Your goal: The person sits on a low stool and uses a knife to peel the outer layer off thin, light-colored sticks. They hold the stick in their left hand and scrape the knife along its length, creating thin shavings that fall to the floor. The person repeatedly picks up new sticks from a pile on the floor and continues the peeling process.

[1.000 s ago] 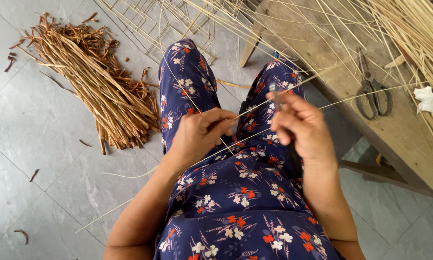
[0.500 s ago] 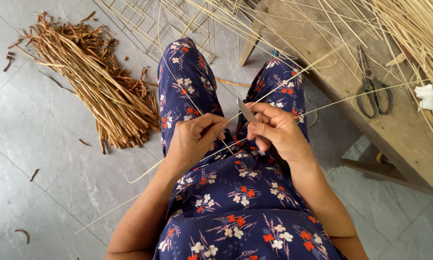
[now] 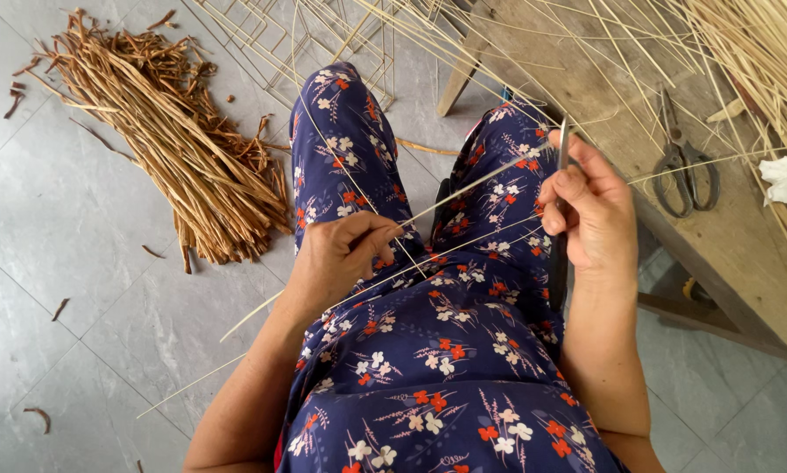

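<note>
Left hand (image 3: 345,254): I see it pinched shut on a thin pale strip (image 3: 463,186), steadying it over the lap.
Right hand (image 3: 590,210): fist closed round a knife (image 3: 561,149) — blade up at 12 o'clock, meeting the strip.
Scissors (image 3: 684,171): idle, 3 o'clock, on the wooden bench (image 3: 586,79).

Soft, even daylight fills the scene, bright without harsh glare. The grey floor tiles (image 3: 87,263) carry a mild sheen and only faint shadows beside the brown bundle of bark strips (image 3: 161,144). The centre is sharp, the floral fabric (image 3: 428,350) crisp. Lines bow slightly toward the edges, and the pale canes (image 3: 761,52) at top right look a little washed out
</note>
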